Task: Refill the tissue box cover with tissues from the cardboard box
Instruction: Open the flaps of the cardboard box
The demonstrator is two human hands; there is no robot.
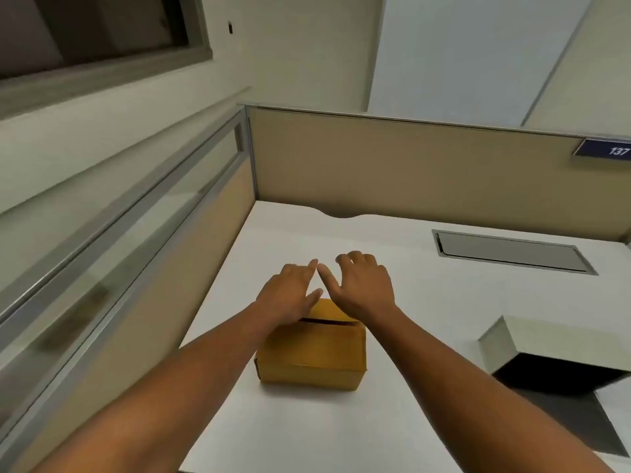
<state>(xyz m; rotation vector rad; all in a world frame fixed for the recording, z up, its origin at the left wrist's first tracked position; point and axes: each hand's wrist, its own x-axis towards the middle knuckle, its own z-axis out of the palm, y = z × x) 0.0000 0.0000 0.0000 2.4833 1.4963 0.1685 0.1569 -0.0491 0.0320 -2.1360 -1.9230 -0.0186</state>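
Brown cardboard box (310, 349) sits near desk (409, 302) left edge, slot on top running left-right. Left hand (288, 295) and right hand (363, 288) hover over far side, fingers spread, holding nothing. White cover (532, 336) well apart, right edge; right hand nearer.

- both bare forearms reach forward from the bottom corners and angle in toward each other
- left hand (290, 295) is palm down, fingers stretched out and pointing forward-right, thumb sticking out to the right
- right hand (362, 288) is palm down too, fingers curled at the knuckles, thumb angled up-left
- left index fingertip and right thumb tip look like they're touching or just about, neither hand gripping anything
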